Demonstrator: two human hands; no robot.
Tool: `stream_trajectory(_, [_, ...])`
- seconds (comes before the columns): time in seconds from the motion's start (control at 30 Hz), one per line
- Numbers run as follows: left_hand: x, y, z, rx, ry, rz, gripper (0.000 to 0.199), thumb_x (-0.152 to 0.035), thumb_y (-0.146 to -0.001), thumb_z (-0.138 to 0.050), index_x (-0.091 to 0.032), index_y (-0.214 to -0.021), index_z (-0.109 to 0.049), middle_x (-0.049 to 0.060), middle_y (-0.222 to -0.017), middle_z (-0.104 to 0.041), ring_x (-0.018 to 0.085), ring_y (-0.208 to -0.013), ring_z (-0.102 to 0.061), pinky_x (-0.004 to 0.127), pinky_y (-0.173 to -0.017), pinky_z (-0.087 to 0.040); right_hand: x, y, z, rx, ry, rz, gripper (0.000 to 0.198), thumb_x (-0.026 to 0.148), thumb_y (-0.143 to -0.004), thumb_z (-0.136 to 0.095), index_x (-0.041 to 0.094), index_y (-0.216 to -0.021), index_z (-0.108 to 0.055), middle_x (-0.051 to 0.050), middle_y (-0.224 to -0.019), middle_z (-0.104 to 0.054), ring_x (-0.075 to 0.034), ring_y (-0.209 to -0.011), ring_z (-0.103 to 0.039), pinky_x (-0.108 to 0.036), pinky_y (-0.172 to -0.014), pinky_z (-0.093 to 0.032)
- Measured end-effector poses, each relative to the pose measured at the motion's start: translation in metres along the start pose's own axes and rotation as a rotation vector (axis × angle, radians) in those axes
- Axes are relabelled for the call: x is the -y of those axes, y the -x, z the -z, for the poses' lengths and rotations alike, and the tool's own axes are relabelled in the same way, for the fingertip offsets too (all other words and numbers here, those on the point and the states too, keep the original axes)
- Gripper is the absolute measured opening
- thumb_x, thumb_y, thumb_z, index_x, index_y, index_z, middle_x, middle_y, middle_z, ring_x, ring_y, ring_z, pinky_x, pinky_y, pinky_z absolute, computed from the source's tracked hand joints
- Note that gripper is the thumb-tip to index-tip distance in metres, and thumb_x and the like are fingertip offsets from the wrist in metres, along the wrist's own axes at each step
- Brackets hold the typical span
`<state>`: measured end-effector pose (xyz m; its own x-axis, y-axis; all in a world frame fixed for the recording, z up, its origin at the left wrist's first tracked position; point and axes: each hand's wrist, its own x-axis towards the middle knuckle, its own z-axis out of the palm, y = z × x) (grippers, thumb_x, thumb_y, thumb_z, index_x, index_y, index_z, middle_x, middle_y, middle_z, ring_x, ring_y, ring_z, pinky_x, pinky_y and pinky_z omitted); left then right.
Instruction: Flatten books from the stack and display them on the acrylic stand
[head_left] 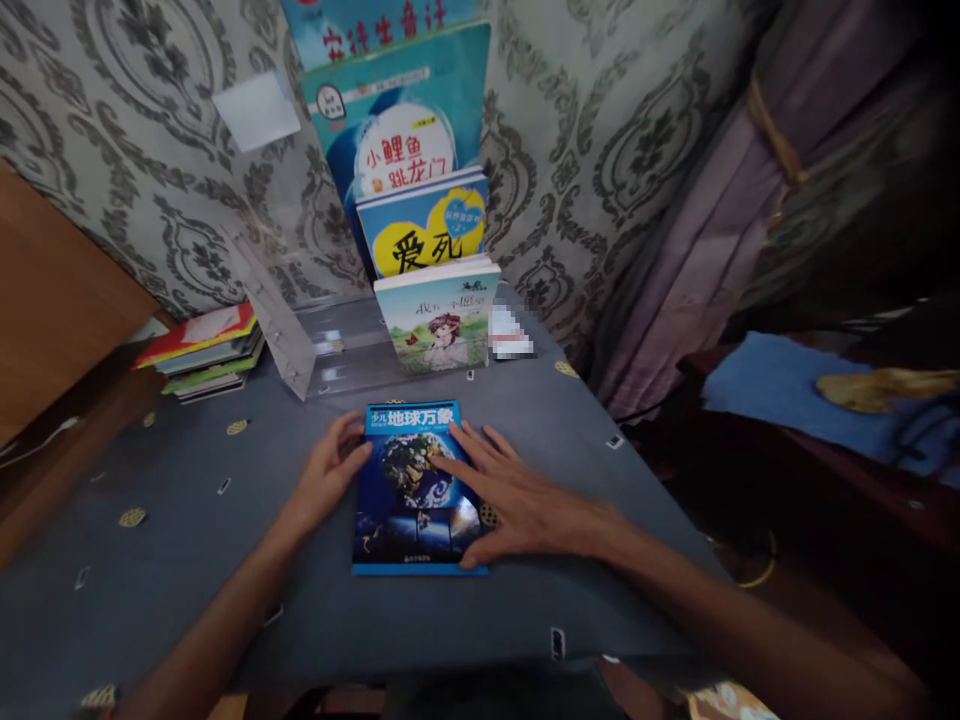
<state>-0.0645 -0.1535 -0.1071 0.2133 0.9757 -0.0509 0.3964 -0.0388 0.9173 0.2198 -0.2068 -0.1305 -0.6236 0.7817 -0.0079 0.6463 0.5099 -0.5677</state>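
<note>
A blue book (409, 545) with a globe on its cover lies flat on the cloth-covered table in front of me. My left hand (328, 475) rests at its upper left edge, thumb against the side and fingers partly curled beyond it. Over the book's right side, my right hand (510, 495) lies with its fingers spread, fingertips on the cover and thumb near the lower right corner. Part of the globe picture and the right edge are hidden under that hand. Neither hand lifts the book.
Behind the book, a clear acrylic stand (349, 345) carries several upright books, a green-and-white one (442, 325) in front. A stack of books (210, 350) lies to its left. The grey tablecloth (247, 500) ends at the right, near a purple curtain (697, 230) and blue cloth (780, 385).
</note>
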Motion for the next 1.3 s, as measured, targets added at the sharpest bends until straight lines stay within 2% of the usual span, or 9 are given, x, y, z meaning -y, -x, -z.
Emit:
stream_trajectory(0.17, [-0.006, -0.004, -0.007, 0.197, 0.526, 0.334, 0.056, -0.039, -0.072, -0.087, -0.013, -0.117, -0.067, 0.010, -0.097, -0.078, 0.021, -0.078, -0.076, 0.025, -0.061, -0.057, 0.003, 0.001, 0.005, 0.049, -0.057, -0.066, 0.119, 0.075, -0.073, -0.074, 0.018, -0.165, -0.023, -0.021, -0.173, 0.000, -0.042, -0.158, 0.003, -0.063, -0.127, -0.007])
stream_trajectory(0.33, [-0.018, -0.010, -0.014, 0.205, 0.685, 0.237, 0.049, -0.036, -0.071, -0.090, -0.014, -0.111, -0.071, 0.007, -0.095, -0.080, 0.021, -0.083, -0.077, 0.027, -0.073, -0.062, -0.011, -0.001, -0.003, -0.216, -0.202, -0.207, 0.119, 0.062, -0.079, -0.077, 0.024, -0.167, -0.006, -0.017, -0.174, 0.002, -0.037, -0.159, -0.008, -0.058, -0.125, -0.025])
stream_trajectory(0.47, [-0.035, -0.018, -0.016, 0.157, 0.712, 0.105, 0.052, -0.042, -0.074, -0.087, -0.018, -0.116, -0.069, 0.008, -0.104, -0.079, 0.025, -0.095, -0.076, 0.034, -0.084, -0.062, -0.016, -0.005, 0.005, -0.442, -0.346, -0.234, 0.090, 0.046, -0.091, -0.063, 0.020, -0.165, -0.020, -0.021, -0.152, -0.053, -0.036, -0.137, -0.055, -0.057, -0.110, -0.047])
stream_trajectory(0.53, [-0.043, -0.021, -0.017, 0.159, 0.679, 0.025, 0.053, -0.047, -0.075, -0.084, -0.018, -0.116, -0.068, 0.010, -0.108, -0.078, 0.027, -0.102, -0.075, 0.038, -0.090, -0.060, -0.012, -0.006, 0.015, -0.495, -0.377, -0.195, 0.067, 0.041, -0.096, -0.054, 0.022, -0.157, -0.038, -0.014, -0.121, -0.073, -0.032, -0.107, -0.071, -0.052, -0.094, -0.057])
stream_trajectory(0.6, [-0.048, -0.022, -0.018, 0.176, 0.600, -0.071, 0.051, -0.052, -0.078, -0.079, -0.019, -0.114, -0.069, 0.011, -0.112, -0.077, 0.029, -0.108, -0.072, 0.041, -0.094, -0.058, -0.006, -0.005, 0.025, -0.619, -0.334, -0.164, 0.049, 0.039, -0.096, -0.051, 0.026, -0.144, -0.053, -0.008, -0.103, -0.075, -0.028, -0.088, -0.071, -0.046, -0.083, -0.060])
stream_trajectory(0.7, [-0.051, -0.019, -0.019, 0.187, 0.404, -0.203, 0.043, -0.053, -0.082, -0.069, -0.020, -0.109, -0.070, 0.010, -0.112, -0.075, 0.029, -0.111, -0.068, 0.044, -0.098, -0.053, -0.003, -0.004, 0.031, -0.794, -0.249, -0.190, 0.028, 0.038, -0.094, -0.050, 0.028, -0.116, -0.063, -0.006, -0.092, -0.072, -0.026, -0.078, -0.068, -0.043, -0.073, -0.060])
stream_trajectory(0.77, [-0.054, -0.015, -0.019, 0.206, 0.227, -0.257, 0.032, -0.045, -0.087, -0.062, -0.021, -0.106, -0.070, 0.008, -0.111, -0.074, 0.027, -0.108, -0.066, 0.043, -0.099, -0.051, -0.006, -0.004, 0.027, -0.793, -0.232, -0.224, 0.019, 0.038, -0.093, -0.049, 0.028, -0.101, -0.063, -0.007, -0.088, -0.071, -0.028, -0.078, -0.068, -0.043, -0.069, -0.060])
stream_trajectory(0.93, [-0.061, -0.004, -0.021, 0.311, -0.092, -0.360, 0.031, -0.034, -0.097, -0.039, -0.023, -0.108, -0.066, 0.007, -0.108, -0.067, 0.024, -0.103, -0.061, 0.037, -0.094, -0.051, -0.015, -0.001, 0.013, -0.734, -0.224, -0.167, 0.023, 0.037, -0.095, -0.046, 0.026, -0.108, -0.062, -0.011, -0.111, -0.073, -0.031, -0.104, -0.070, -0.049, -0.091, -0.058])
stream_trajectory(1.3, [-0.058, -0.044, -0.019, 0.009, -0.391, -0.564, 0.016, -0.033, -0.092, -0.043, -0.023, -0.083, -0.050, 0.000, -0.075, -0.056, 0.020, -0.070, -0.054, 0.033, -0.073, -0.049, -0.033, -0.031, 0.032, -0.884, -0.121, -0.113, 0.016, 0.037, -0.096, -0.044, 0.028, -0.096, -0.057, -0.006, -0.084, -0.069, -0.027, -0.076, -0.067, -0.042, -0.069, -0.056])
